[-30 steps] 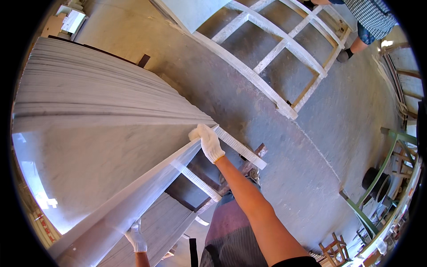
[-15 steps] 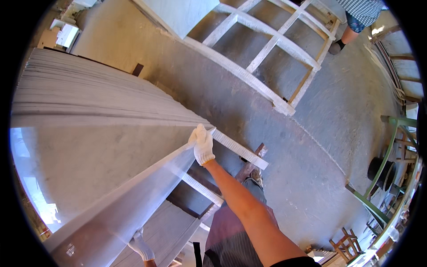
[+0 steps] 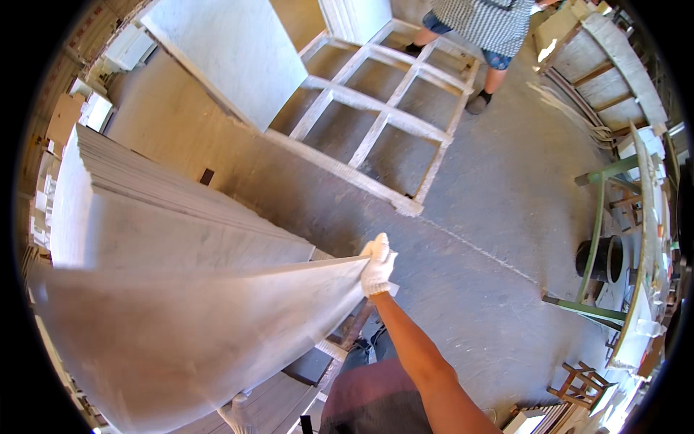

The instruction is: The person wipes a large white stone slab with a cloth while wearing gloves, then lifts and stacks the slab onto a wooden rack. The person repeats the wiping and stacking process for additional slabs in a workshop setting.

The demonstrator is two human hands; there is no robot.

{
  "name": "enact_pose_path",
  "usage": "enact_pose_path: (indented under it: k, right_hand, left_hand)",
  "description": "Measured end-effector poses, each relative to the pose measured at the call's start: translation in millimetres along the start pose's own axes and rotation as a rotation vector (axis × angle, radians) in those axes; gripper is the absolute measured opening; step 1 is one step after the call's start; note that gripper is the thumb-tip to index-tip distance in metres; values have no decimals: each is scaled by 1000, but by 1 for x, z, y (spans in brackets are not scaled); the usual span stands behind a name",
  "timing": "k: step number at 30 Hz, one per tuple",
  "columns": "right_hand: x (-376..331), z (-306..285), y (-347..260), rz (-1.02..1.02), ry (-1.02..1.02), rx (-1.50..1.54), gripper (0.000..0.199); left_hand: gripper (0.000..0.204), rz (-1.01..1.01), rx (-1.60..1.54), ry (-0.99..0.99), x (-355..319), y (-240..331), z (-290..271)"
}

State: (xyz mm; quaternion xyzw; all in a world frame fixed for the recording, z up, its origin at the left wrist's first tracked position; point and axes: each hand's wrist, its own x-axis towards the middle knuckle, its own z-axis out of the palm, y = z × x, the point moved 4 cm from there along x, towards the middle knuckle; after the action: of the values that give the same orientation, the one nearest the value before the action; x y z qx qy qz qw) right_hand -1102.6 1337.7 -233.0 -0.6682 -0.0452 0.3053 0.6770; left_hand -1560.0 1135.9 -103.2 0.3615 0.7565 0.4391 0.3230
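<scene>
A large, thin grey slab (image 3: 210, 333), smooth and stone-like, tilts across the lower left in front of me. My right hand (image 3: 379, 266), in a white knitted glove, is closed round its upper right corner. At the slab's lower edge, my left hand (image 3: 237, 414), gloved the same way, grips it; its fingers are partly hidden. Just behind the held slab stands a leaning stack of similar slabs (image 3: 188, 220). Below it, nearer my body, lies another stack of grey slabs (image 3: 271, 401).
Ahead on the floor lies a whitish grid frame (image 3: 361, 148), with a pale panel (image 3: 231, 61) standing at its left. A person (image 3: 481, 29) in a checked top stands beyond it. To the right are a green metal frame (image 3: 596, 239), a black bucket (image 3: 603, 259) and a wooden stool (image 3: 582, 383).
The held slab has come away from the leaning stack, its upper corner swinging right with my right hand. My left hand has shifted slightly lower. The view has turned, and the person ahead shows more fully.
</scene>
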Motion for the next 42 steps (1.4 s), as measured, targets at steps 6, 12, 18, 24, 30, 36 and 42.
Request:
enact_pose_path:
  k: [6,12,18,24,30,36,42]
  right_hand:
    - [33,-97,-150,-136,64,-34,50]
    - [47,-195,-292,-31,124,-294,73]
    - [64,-314,-372,-275,369,-632,84]
    - [40,-413,-428,-166,382,-1037,88]
    - [-13,-495,-410,-57,344,-1180,86]
    - [-82,-565,-366,-1,419,-1204,79]
    - [-165,-644,-332,169,555,-1238,79]
  left_hand:
    - [41,40,-154,-227,-52,83,59]
    - [31,-124,-184,-434,-128,190,134]
    - [25,-308,-156,-627,-200,221,175]
    - [34,-535,-103,-823,-255,238,213]
    - [34,-581,85,-964,-276,229,217]
    - [37,-560,149,-1128,-285,187,220]
    - [51,-572,281,-1231,-311,136,197]
